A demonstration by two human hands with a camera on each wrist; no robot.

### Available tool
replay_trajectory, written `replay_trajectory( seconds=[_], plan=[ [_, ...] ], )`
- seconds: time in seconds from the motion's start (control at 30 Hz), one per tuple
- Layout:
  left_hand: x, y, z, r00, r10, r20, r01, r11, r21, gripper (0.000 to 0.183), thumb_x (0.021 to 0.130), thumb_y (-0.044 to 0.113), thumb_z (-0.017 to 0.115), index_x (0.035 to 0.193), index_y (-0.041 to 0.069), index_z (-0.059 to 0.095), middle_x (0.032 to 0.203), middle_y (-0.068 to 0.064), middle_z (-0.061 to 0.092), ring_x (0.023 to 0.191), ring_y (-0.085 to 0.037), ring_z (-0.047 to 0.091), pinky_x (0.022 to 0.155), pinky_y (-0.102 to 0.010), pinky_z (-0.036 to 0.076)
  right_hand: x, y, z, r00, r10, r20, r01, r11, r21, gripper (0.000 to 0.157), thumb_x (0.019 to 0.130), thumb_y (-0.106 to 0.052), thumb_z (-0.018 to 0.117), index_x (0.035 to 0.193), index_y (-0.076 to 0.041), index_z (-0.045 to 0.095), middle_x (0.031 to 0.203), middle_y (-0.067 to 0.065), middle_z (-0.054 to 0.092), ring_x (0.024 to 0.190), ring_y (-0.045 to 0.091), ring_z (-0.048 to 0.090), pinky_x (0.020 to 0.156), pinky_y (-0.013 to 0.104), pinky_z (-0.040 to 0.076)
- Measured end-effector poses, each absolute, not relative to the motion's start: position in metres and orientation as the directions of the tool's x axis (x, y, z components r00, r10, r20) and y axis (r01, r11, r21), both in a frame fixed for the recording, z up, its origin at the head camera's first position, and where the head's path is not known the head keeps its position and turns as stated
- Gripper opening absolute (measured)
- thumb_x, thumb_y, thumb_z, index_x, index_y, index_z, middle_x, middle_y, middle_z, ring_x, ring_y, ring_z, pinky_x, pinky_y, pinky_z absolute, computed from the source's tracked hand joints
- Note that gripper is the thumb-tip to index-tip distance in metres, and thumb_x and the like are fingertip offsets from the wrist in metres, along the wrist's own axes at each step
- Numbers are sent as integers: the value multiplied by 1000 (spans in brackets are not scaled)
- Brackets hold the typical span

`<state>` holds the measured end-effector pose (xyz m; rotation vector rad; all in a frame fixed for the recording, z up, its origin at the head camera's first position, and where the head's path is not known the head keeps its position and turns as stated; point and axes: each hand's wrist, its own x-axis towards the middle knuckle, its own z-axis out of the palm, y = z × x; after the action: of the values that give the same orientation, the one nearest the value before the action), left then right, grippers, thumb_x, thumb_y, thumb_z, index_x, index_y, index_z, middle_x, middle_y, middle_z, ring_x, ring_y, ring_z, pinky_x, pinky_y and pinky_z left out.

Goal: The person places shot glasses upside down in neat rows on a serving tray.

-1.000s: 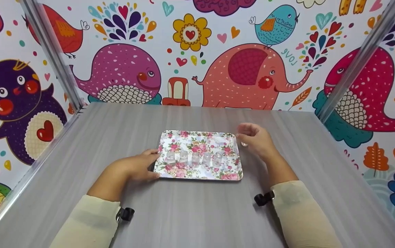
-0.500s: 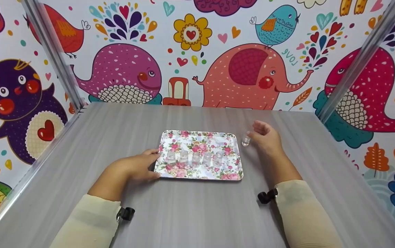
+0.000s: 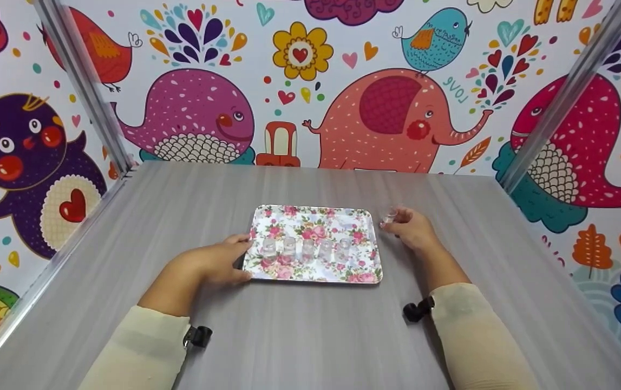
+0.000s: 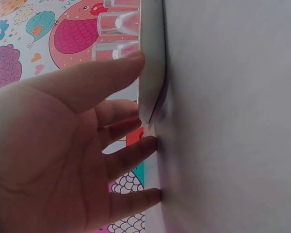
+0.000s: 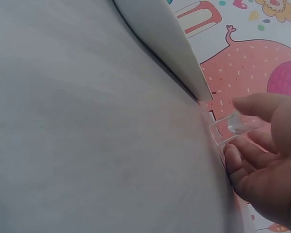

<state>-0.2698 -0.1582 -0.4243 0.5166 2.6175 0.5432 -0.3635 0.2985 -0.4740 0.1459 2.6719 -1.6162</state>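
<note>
A white floral tray (image 3: 288, 216) lies on the table, bearing a row of several small clear shot glasses (image 3: 307, 250). My left hand (image 3: 218, 262) rests against the tray's left end. In the left wrist view its thumb (image 4: 111, 75) touches the rim, while the other fingers reach out nearly straight beside it. Just off the tray's right edge, my right hand (image 3: 410, 230) pinches another clear shot glass (image 3: 389, 215). The right wrist view has this glass (image 5: 233, 127) upright between thumb and curled fingers, partly hidden by the hand.
The grey wood-look table (image 3: 310, 336) is bordered by cartoon-printed walls (image 3: 299, 108). Metal posts (image 3: 96, 86) stand at the back left and back right corners. A small black device (image 3: 199, 337) sits at each sleeve cuff.
My right hand moved right, away from the tray, leaving the single glass standing, then came back to it and took hold. The left hand and tray stayed put.
</note>
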Motion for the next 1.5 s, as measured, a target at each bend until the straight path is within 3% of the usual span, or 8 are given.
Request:
replay_trajectory(
  seconds=[0.13,0.53,0.77,0.93,1.1,1.27,1.37,1.5],
  plan=[
    [-270,-159,-425,-844,425,-327,267,862,431,81,103,36,70,170,10,31,179,-12,20,163,-44,29,131,-63,29,-362,297,-476,-997,73,-40,72,515,-854,51,94,-18,81,141,-4,67,123,14,71,97,19,61,76,22,53],
    [-271,-159,-425,-842,438,-315,283,856,433,81,103,34,70,169,9,32,178,-14,23,162,-44,31,131,-61,29,-361,295,-479,-993,110,-51,109,634,-766,37,99,-25,77,131,-9,72,124,15,68,107,27,59,84,29,53],
    [-270,-159,-425,-844,432,-319,270,855,442,81,103,35,70,169,9,32,178,-13,22,162,-44,29,131,-62,28,-356,296,-477,-993,105,-61,110,567,-816,38,100,-32,77,131,-11,69,121,11,68,101,24,63,79,26,58],
    [-270,-158,-425,-843,423,-332,258,860,439,81,103,36,70,170,9,31,179,-11,20,163,-44,28,131,-62,28,-346,291,-467,-998,57,-19,43,475,-879,37,97,-28,80,125,-6,70,112,9,72,94,22,70,76,30,64],
    [-271,-159,-425,-842,420,-337,258,864,433,83,103,37,71,170,10,30,179,-11,20,162,-44,30,131,-62,29,-332,283,-449,-1000,6,1,2,435,-900,40,96,-28,82,126,-6,69,114,10,75,100,24,71,87,35,65],
    [-270,-160,-426,-845,417,-336,258,866,428,83,103,37,71,170,10,30,179,-11,20,162,-43,32,130,-61,31,-318,278,-434,-998,-59,-3,-24,451,-892,38,96,-34,81,124,-11,69,115,9,76,110,37,70,95,40,65],
    [-270,-160,-426,-846,416,-334,257,866,428,83,103,37,71,170,10,31,179,-11,20,162,-43,32,130,-62,31,-312,277,-429,-994,-105,35,-78,447,-891,39,96,-34,82,123,-9,69,112,8,78,111,39,72,91,35,65],
    [-270,-159,-425,-847,414,-334,252,865,433,83,103,36,71,170,9,31,179,-11,20,161,-43,32,130,-61,31,-308,274,-426,-988,-144,51,-109,430,-896,41,96,-34,82,126,-9,69,111,7,79,105,31,76,87,30,65]
  ],
)
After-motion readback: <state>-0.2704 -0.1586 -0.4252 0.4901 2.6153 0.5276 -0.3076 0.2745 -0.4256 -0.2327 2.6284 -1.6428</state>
